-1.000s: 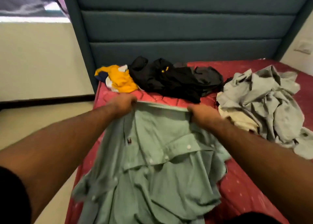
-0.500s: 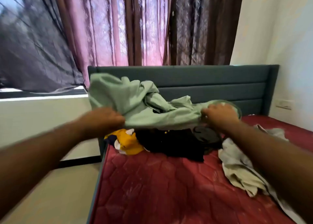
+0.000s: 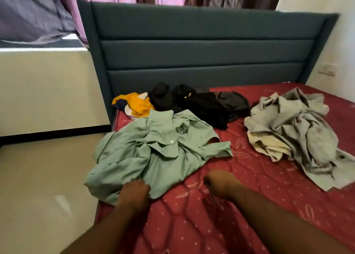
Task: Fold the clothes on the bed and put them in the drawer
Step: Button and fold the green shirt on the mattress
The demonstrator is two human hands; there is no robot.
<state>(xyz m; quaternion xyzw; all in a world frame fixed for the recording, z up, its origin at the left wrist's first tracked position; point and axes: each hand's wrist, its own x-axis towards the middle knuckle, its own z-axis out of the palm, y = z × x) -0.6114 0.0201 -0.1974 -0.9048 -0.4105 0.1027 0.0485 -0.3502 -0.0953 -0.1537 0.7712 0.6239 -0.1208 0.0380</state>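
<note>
Green button-up shirt [image 3: 159, 154] lies crumpled on red mattress [image 3: 240, 211], near left edge. Left hand [image 3: 134, 192] rests on shirt's near hem; whether fingers pinch fabric, cannot tell. Right hand [image 3: 221, 182] loosely curled above mattress, holding nothing. Behind: yellow garment [image 3: 137, 104], black clothes [image 3: 199, 104]. Grey pile [image 3: 299, 130] at right.

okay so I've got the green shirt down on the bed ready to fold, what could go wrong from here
1. The green shirt lies bunched and creased, partly over the mattress edge on the floor side, so it may slide off while you fold.
2. Its far end touches the yellow garment and black clothes; smoothing it could drag them along.
3. Only your left hand touches it; the right hand rests apart, so one-sided tugging could skew the fold.
</note>
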